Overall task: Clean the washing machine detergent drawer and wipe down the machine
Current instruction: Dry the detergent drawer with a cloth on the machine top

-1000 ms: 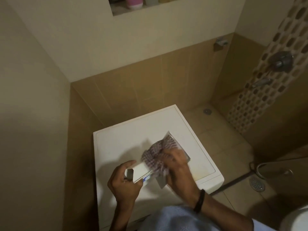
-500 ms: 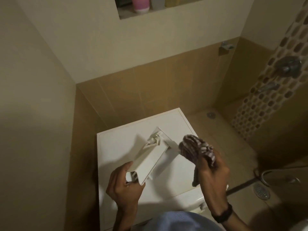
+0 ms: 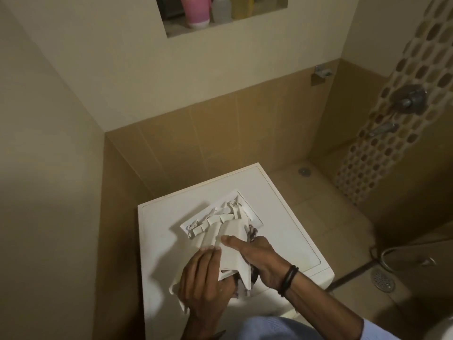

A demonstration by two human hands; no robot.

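Where tan-tiled walls (image 3: 220, 143) meet in a corner, the white washing machine (image 3: 282, 217) is set. Over its top the detergent drawer (image 3: 230, 260) is gripped at its near end by the left hand (image 3: 203, 283), and a checked cloth (image 3: 252, 233) is pinched against it by the right hand (image 3: 259, 258), thumb on top. A pink cup (image 3: 197, 11), a clear bottle (image 3: 221, 9) and a yellow bottle (image 3: 245, 6) are kept in the wall niche (image 3: 220, 27).
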